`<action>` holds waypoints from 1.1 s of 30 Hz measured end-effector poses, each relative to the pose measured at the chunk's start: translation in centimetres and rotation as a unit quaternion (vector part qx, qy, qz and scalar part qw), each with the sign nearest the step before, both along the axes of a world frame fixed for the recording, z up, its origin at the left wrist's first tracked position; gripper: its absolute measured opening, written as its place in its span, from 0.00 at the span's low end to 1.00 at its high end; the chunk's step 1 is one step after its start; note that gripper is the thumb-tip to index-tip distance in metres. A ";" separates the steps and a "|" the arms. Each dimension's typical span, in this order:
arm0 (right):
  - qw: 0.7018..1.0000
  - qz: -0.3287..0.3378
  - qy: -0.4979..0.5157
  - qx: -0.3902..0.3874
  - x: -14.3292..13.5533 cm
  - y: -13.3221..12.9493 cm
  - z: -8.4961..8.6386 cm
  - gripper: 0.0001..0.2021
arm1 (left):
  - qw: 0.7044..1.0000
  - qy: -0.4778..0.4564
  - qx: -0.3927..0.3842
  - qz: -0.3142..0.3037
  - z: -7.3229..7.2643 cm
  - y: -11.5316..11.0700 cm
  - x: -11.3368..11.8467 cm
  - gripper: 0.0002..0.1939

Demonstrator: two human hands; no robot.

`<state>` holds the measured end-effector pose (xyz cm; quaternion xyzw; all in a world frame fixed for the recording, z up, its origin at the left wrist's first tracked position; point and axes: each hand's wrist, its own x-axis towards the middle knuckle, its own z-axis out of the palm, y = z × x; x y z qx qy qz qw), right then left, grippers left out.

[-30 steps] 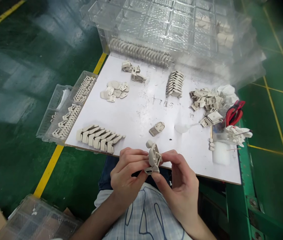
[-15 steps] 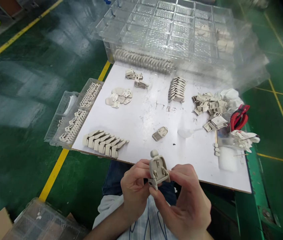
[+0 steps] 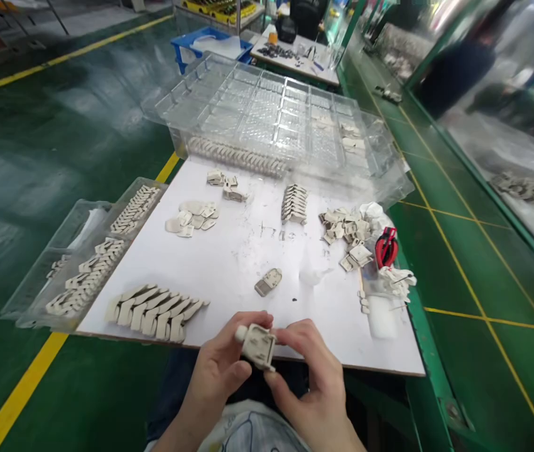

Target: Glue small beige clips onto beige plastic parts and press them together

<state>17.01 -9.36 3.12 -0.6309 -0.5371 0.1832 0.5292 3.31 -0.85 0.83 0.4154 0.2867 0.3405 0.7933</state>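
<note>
A small beige plastic seat-shaped part [image 3: 260, 346] with a rounded knob at one end is held over the table's front edge. My left hand [image 3: 217, 370] grips its knob side, fingers behind it and thumb in front. Thumb and index finger of my right hand [image 3: 311, 376] pinch the opposite edge. The part lies tilted sideways, its hollow, ribbed face towards me. On the white tabletop [image 3: 234, 263] just beyond my hands lies a flat beige piece [image 3: 268, 282]. To the left, a row of bent beige parts [image 3: 154, 312] stands along the near edge.
Clear divided trays [image 3: 248, 107] are stacked at the back, and clear boxes of parts [image 3: 102, 251] sit at the left edge. Loose beige parts [image 3: 345, 229], red-handled pliers [image 3: 386, 247] and a white block [image 3: 383, 317] lie on the right. Beyond is a blurred person [image 3: 460, 75].
The view has tilted up, showing more of the workshop. The seat-shaped part has turned from upright to lying sideways, knob to the left, and my left thumb has shifted on it.
</note>
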 end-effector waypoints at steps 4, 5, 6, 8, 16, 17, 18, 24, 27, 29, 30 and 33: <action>0.999 0.011 -0.015 0.032 -0.1 0.6 0.2 0.18 | 1.000 -0.016 -0.022 -0.012 -0.3 0.2 0.4 0.26; 0.999 0.005 -0.019 0.040 -0.2 0.7 0.2 0.17 | 0.999 -0.023 -0.039 -0.015 -0.3 0.1 0.4 0.26; 0.999 0.001 -0.023 0.046 -0.3 0.8 0.2 0.17 | 0.998 -0.024 -0.064 -0.014 -0.2 0.0 0.4 0.26; 0.999 0.005 -0.019 0.044 -0.3 0.9 0.0 0.15 | 0.993 -0.013 -0.117 -0.005 0.1 -0.2 0.3 0.26; 0.997 -0.072 0.013 -0.002 2.7 1.0 1.1 0.10 | 0.974 0.000 -0.207 0.087 -0.4 0.6 -0.4 0.27; 0.996 -0.090 -0.002 0.008 3.1 1.9 1.8 0.09 | 0.974 0.000 -0.209 0.088 -0.6 0.8 -0.4 0.28; 0.995 -0.094 -0.023 0.017 3.3 3.2 2.4 0.09 | 0.974 -0.003 -0.209 0.088 -0.8 0.9 -0.3 0.29; 0.979 0.050 -0.196 0.013 1.8 17.3 1.9 0.09 | 0.975 -0.041 -0.194 0.101 -1.4 0.9 0.4 0.31; 0.964 0.054 -0.258 -0.022 0.9 23.2 -0.4 0.11 | 0.978 -0.060 -0.187 0.074 -1.9 0.8 0.3 0.31; 0.961 0.049 -0.270 -0.030 0.5 25.4 -1.5 0.09 | 0.979 -0.073 -0.181 0.050 -2.3 0.8 0.1 0.31; 0.960 0.046 -0.276 -0.035 0.3 26.0 -1.8 0.09 | 0.980 -0.081 -0.178 0.041 -2.5 0.8 0.0 0.31; 0.955 0.031 -0.289 -0.060 -0.3 26.9 -2.4 0.07 | 0.980 -0.098 -0.171 0.030 -2.9 0.8 -0.2 0.29</action>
